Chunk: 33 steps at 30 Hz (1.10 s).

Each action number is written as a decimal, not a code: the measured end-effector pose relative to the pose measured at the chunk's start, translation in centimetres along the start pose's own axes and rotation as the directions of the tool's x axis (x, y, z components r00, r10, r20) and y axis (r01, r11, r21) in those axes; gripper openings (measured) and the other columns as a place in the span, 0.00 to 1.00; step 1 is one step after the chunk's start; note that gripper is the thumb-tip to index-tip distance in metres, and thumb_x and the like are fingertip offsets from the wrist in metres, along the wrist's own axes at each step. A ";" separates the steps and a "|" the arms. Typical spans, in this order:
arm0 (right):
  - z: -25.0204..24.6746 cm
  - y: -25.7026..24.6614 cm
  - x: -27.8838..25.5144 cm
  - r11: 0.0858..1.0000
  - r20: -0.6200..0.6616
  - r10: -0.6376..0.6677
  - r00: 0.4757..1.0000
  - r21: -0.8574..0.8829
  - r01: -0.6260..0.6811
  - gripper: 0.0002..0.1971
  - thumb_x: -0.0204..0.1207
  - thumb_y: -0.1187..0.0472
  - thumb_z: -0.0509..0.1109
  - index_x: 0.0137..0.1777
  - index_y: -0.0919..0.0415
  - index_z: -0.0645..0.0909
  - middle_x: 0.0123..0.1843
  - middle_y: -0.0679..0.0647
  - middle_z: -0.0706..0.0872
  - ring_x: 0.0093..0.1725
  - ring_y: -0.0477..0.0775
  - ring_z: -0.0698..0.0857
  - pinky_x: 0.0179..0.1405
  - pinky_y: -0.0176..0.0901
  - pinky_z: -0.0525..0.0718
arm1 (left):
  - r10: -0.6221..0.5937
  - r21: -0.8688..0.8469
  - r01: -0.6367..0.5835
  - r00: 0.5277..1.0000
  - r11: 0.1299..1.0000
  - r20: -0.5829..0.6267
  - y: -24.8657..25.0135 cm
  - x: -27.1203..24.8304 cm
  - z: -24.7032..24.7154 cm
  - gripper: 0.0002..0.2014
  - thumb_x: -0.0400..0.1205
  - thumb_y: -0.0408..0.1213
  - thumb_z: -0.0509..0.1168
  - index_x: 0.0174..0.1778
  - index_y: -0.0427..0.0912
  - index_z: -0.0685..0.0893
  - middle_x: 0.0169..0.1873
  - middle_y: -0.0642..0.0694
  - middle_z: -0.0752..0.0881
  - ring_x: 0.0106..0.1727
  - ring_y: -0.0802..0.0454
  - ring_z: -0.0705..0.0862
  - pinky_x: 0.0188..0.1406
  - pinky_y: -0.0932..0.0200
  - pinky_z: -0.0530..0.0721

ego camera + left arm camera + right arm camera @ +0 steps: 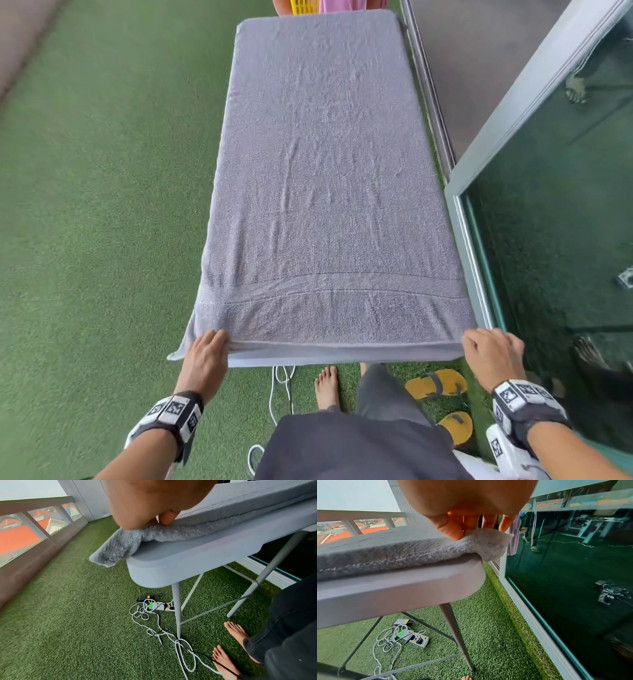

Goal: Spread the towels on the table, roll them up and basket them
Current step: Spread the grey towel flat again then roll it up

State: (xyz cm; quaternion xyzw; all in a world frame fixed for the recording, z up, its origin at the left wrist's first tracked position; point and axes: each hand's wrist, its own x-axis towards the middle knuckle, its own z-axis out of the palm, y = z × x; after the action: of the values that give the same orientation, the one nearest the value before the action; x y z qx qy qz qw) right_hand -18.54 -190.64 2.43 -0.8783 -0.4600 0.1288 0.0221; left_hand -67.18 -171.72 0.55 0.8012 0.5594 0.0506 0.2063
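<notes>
- Grey towel [329,178] covers the counter [188,561]; left hand [205,359] and right hand [493,353] pinch its near corners.
- Glass door [555,222] stands close right; cables [154,615] lie underneath.

Soft, even daylight, no hard shadows. Wide-angle bending toward frame edges. Motion blur on the turf [85,205] far left. Dim reflections in the glass door [573,574]. Wrist-view hands [150,500] close and unsharp.

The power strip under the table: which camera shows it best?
The right wrist view: the power strip lies close, sockets and plugs plain. The left wrist view shows it farther off, partly behind a table leg. The head view misses it.
</notes>
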 end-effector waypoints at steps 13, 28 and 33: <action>2.3 -1.7 -0.7 0.990 0.126 -0.122 0.985 0.079 0.113 0.15 0.69 0.65 0.75 0.55 0.52 0.80 0.52 0.45 0.75 0.51 0.45 0.73 0.53 0.49 0.82 | -0.023 0.022 0.024 0.998 0.999 -0.054 0.6 -1.1 0.6 0.17 0.68 0.25 0.76 0.47 0.42 0.80 0.44 0.48 0.79 0.46 0.52 0.73 0.48 0.52 0.78; 1.5 -1.1 1.0 0.989 -0.088 -0.114 0.990 0.084 0.122 0.11 0.67 0.73 0.75 0.35 0.54 0.85 0.34 0.47 0.85 0.37 0.52 0.78 0.43 0.51 0.73 | -0.023 0.027 0.028 0.989 0.999 -0.145 0.8 0.9 -0.6 0.13 0.75 0.43 0.55 0.33 0.47 0.84 0.29 0.55 0.83 0.33 0.49 0.79 0.41 0.54 0.68; 1.3 -1.6 2.1 0.995 -0.030 -0.100 0.995 0.006 0.100 0.15 0.78 0.66 0.62 0.36 0.45 0.68 0.33 0.42 0.76 0.38 0.51 0.75 0.51 0.51 0.67 | -0.101 0.084 0.106 0.993 0.991 -0.064 1.0 2.7 -0.6 0.07 0.81 0.36 0.61 0.39 0.52 0.76 0.35 0.56 0.79 0.39 0.53 0.74 0.49 0.49 0.67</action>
State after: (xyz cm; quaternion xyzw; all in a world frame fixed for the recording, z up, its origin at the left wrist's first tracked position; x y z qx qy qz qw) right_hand -19.04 -188.10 1.02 -0.8559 -0.5025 0.1159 0.0386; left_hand -65.47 -169.43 1.06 0.7776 0.6077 0.0391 0.1566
